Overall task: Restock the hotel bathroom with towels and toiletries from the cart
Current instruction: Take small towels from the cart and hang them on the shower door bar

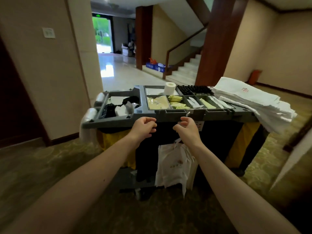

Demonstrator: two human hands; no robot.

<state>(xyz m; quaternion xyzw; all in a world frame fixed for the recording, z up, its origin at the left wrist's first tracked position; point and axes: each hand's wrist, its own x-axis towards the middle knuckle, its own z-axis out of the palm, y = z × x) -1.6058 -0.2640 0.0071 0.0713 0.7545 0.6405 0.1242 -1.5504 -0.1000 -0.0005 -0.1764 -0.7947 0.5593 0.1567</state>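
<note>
A grey housekeeping cart [219, 114] stands in front of me in a corridor. Its top tray holds compartments of beige and green toiletry packets [175, 102], white sachets [194, 103], a toilet paper roll [169, 88] and a block of small black items [194, 90]. A stack of folded white towels [249, 98] lies on the cart's right end and overhangs it. My left hand [144, 125] and my right hand [186, 128] hover just before the cart's near edge. Their fingers are loosely curled and hold nothing.
A white plastic bag [173, 164] hangs from the cart's near side, with yellow sacks [108, 142] at both ends. Black and white items [118, 105] fill the left tray. A wall and dark door are left, stairs [185, 68] and a lobby lie ahead.
</note>
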